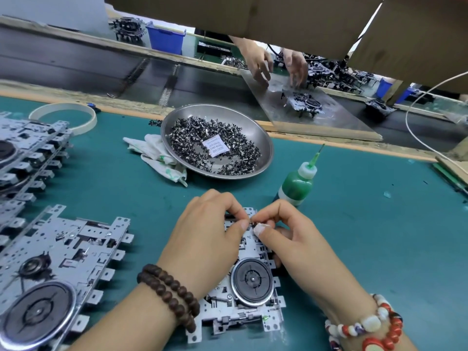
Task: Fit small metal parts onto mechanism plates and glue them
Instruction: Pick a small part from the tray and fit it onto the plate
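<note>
Both hands are down low over the mechanism plate (243, 295), which lies flat on the green mat (367, 236) right in front of the person. The left hand (210, 239) arches over the plate's far left part, knuckles up, fingers curled tight, thumb and forefinger pinching at the plate's upper edge. The right hand (291, 236) comes in from the other side, fingers curled as well, its taped fingertip (262, 228) meeting the left fingertips — between them sits a small dark metal part (252, 222), pinched against the plate, though which hand carries the load I cannot tell. A brown bead bracelet (169, 292) wraps the left wrist, a red-and-white one (369, 325) the right.

The plate itself is bright stamped metal, full of slots and tabs, with a dark round flywheel (252, 278) showing between the two wrists.

Just beyond the right hand stands a green glue bottle (297, 184), needle tip tilted up and right. Further back a steel dish (217, 140) holds a heap of small metal parts (187, 138) and a white packet — more plates (58, 262) are stacked at the left.
</note>
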{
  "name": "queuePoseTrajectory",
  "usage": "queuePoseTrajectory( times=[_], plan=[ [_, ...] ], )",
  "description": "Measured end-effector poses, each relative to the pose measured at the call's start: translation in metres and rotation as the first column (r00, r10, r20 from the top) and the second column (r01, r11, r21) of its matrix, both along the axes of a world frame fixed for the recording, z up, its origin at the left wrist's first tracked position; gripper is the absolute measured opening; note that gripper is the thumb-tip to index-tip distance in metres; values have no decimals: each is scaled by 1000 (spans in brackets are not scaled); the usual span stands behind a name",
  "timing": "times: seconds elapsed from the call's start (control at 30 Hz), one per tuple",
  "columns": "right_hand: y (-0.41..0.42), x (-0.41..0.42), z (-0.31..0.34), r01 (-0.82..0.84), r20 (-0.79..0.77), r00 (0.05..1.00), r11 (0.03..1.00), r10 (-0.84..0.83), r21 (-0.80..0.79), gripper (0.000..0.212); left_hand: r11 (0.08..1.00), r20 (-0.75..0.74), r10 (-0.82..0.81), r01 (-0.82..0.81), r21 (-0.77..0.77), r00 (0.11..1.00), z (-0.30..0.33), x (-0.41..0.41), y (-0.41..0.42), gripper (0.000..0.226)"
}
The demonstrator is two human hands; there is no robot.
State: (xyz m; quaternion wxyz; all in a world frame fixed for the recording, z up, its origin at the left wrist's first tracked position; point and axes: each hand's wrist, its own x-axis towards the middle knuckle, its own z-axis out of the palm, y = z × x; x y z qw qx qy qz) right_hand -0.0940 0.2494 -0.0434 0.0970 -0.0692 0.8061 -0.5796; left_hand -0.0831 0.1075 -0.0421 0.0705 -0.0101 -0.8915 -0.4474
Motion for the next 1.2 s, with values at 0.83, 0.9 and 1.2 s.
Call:
queuePoseTrajectory(
  times=[0.83,0.9,1.2],
  plan=[
    [-10,-3,4,118,122,986,993,-115,-20,19,978,-106,-76,54,-199,991,-2,16,7,22],
    [-8,-3,6,109,145,984,994,-105,-25,20,975,-93,-89,68,-213,992,-1,16,6,26],
    [1,3,7,118,57,992,981,-111,-154,19,979,-96,-88,68,-191,992,-1,18,5,29]
  ],
)
